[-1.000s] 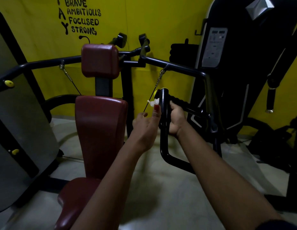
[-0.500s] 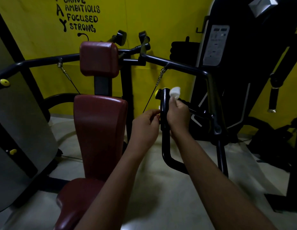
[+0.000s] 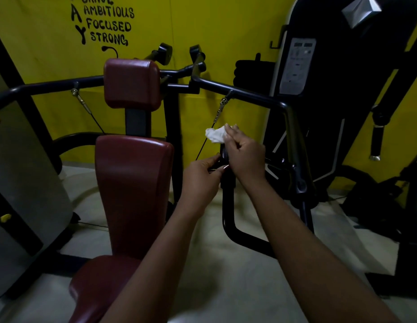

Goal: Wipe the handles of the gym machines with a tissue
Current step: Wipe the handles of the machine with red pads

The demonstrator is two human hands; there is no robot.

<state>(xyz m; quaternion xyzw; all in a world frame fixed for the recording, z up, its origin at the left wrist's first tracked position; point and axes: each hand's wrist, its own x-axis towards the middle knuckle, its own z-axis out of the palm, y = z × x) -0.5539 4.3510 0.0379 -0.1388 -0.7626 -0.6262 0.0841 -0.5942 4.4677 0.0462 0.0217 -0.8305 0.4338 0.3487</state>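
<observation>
**Tissue at the tip of the upright handle: wiping step in progress**

Just right of the frame's centre, the right hand (image 3: 245, 152) pinches a crumpled white tissue (image 3: 215, 135) between thumb and fingertips. The other fingers are loosely curled. The tissue sits at the top end of the black upright handle (image 3: 227, 201), and most of the wad sticks out to the left of the fingers. Whether it is pressed on the tip or just clear of it cannot be told, because the hand hides the contact.

Just below and to the left, the left hand (image 3: 202, 176) has its fingers curled in against the same bar. It appears to grip the bar to steady it.

The maroon backrest (image 3: 133, 183) stands left of centre, and a thin cable (image 3: 204, 145) runs down between it and the hands.

The step in hand looks like wiping this handle, starting from its top. The next move probably calls for wrapping the tissue round the bar and drawing it down the bar's length. For that, the left hand would have to shift lower or let go so the part it covers gets cleaned. The tissue is thin, so a broad grip should suit it better than fingertips.
</observation>
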